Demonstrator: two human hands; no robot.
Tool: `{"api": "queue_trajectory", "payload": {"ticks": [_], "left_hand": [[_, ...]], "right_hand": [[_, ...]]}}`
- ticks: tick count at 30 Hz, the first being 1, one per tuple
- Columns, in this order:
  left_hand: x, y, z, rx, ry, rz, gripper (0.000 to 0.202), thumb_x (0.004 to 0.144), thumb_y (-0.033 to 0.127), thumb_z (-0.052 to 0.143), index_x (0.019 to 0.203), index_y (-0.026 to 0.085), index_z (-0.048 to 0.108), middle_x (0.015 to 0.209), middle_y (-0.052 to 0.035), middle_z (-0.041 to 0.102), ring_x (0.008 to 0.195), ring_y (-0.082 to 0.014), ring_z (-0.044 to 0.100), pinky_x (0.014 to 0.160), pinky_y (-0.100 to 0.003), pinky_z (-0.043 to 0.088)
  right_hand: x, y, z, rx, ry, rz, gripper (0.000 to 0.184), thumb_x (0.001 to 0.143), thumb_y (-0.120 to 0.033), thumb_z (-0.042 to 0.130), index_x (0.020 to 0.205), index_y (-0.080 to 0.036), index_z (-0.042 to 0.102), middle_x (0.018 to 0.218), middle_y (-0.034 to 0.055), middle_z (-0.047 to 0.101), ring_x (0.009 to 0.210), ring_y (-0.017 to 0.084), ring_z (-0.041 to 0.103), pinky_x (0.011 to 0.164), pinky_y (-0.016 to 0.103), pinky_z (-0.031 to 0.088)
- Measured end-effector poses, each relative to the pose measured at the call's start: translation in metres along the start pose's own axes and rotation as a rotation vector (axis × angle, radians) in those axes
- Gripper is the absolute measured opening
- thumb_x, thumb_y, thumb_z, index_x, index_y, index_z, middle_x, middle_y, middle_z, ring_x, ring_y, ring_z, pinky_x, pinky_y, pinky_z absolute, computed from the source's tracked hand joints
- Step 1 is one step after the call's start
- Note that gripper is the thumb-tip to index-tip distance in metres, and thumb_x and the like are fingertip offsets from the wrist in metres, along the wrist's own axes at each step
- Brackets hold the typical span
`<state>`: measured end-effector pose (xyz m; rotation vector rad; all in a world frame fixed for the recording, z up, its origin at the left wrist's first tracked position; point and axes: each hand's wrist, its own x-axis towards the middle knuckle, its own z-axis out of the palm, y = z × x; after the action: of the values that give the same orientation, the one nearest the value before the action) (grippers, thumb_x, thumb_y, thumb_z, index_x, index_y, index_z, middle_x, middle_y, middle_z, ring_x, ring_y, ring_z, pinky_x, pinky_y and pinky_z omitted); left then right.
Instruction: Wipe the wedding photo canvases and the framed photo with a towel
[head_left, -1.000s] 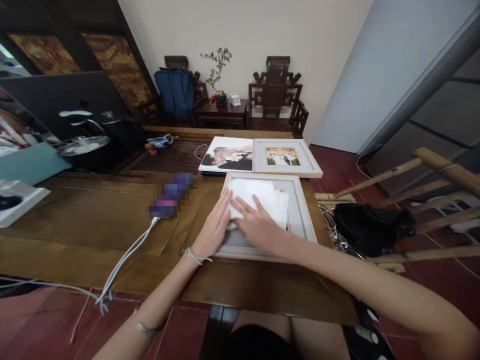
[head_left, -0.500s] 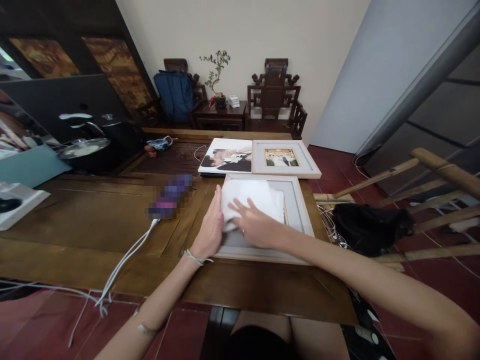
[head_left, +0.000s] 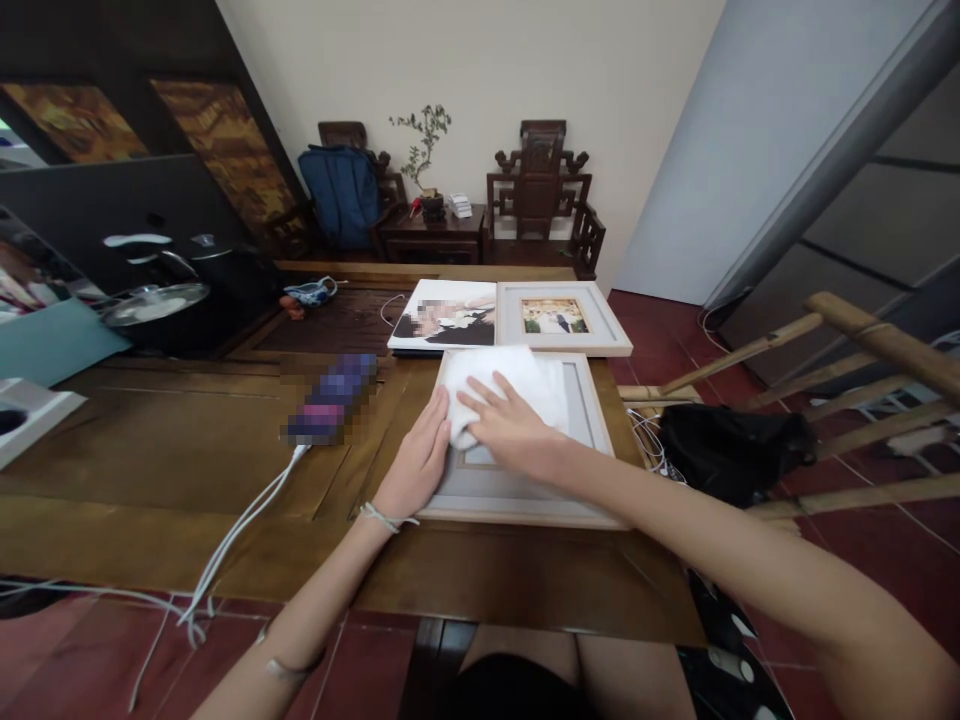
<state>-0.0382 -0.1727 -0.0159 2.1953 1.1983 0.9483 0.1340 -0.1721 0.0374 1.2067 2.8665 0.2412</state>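
A light wooden picture frame (head_left: 600, 430) with a grey-white mat lies on the table in front of me. A white cloth (head_left: 502, 365) is spread over its upper part and hides most of the picture. My right hand (head_left: 506, 425) presses flat on the cloth, fingers spread, and a fold of cloth curls up near the thumb. Along the frame's left edge rests my left hand (head_left: 420, 450), its fingers straight and its side touching the frame and the cloth's edge. It wears a pale cord bracelet.
Behind lie a second frame with a photo (head_left: 555, 318) and a photo panel (head_left: 446, 315). A blurred-out device (head_left: 330, 400) with white cables is on the left, beyond it a lidded pot (head_left: 157, 305). A bamboo rack (head_left: 885, 330) with a black bag (head_left: 731, 450) stands right.
My right hand and the cloth have shifted slightly toward the frame's upper left, and the cloth's folds have changed. My left hand stays by the left edge. The view has turned a little.
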Motion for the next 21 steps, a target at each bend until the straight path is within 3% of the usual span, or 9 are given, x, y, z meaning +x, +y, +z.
{"api": "queue_trajectory", "payload": {"ticks": [3, 6, 12, 15, 21], "left_hand": [[0.0, -0.002, 0.0, 0.054, -0.026, 0.037, 0.051, 0.093, 0.035, 0.034, 0.14, 0.016, 0.03, 0.147, -0.0099, 0.029, 0.136, -0.0193, 0.023, 0.112, -0.041, 0.019], [0.0, -0.002, 0.001, 0.095, -0.044, 0.065, 0.045, 0.091, 0.033, 0.038, 0.133, 0.016, 0.043, 0.142, -0.0106, 0.038, 0.136, -0.0221, 0.025, 0.111, -0.045, 0.022], [0.0, -0.003, 0.002, 0.136, -0.036, 0.103, 0.042, 0.091, 0.028, 0.037, 0.13, 0.015, 0.046, 0.14, -0.0112, 0.041, 0.136, -0.023, 0.025, 0.11, -0.048, 0.025], [0.0, -0.004, 0.003, 0.157, -0.033, 0.094, 0.043, 0.091, 0.025, 0.035, 0.13, 0.01, 0.045, 0.14, -0.0141, 0.04, 0.136, -0.0223, 0.025, 0.111, -0.045, 0.025], [0.0, -0.004, 0.004, 0.153, -0.004, 0.1, 0.042, 0.091, 0.023, 0.035, 0.13, 0.011, 0.045, 0.139, -0.014, 0.042, 0.135, -0.0228, 0.027, 0.11, -0.045, 0.026]], "right_hand": [[0.023, 0.022, 0.008, -0.072, 0.062, 0.087, 0.028, 0.081, -0.012, 0.048, 0.101, -0.012, 0.066, 0.138, 0.0149, 0.041, 0.133, 0.031, 0.023, 0.107, 0.055, 0.012], [0.025, 0.043, 0.01, -0.073, 0.095, 0.145, 0.031, 0.078, -0.011, 0.047, 0.104, -0.011, 0.065, 0.135, 0.0155, 0.046, 0.131, 0.031, 0.029, 0.107, 0.053, 0.015], [-0.033, 0.069, 0.001, -0.07, 0.018, 0.29, 0.037, 0.072, -0.008, 0.043, 0.102, -0.009, 0.066, 0.128, 0.0165, 0.053, 0.124, 0.031, 0.039, 0.101, 0.048, 0.03], [-0.07, 0.053, -0.005, -0.053, -0.013, 0.32, 0.036, 0.071, -0.008, 0.044, 0.099, -0.007, 0.066, 0.127, 0.0201, 0.052, 0.123, 0.034, 0.04, 0.1, 0.05, 0.031], [-0.127, -0.027, -0.033, 0.226, -0.145, 0.263, 0.036, 0.072, -0.007, 0.044, 0.1, -0.012, 0.066, 0.135, 0.0177, 0.044, 0.129, 0.033, 0.033, 0.105, 0.053, 0.027]]}}
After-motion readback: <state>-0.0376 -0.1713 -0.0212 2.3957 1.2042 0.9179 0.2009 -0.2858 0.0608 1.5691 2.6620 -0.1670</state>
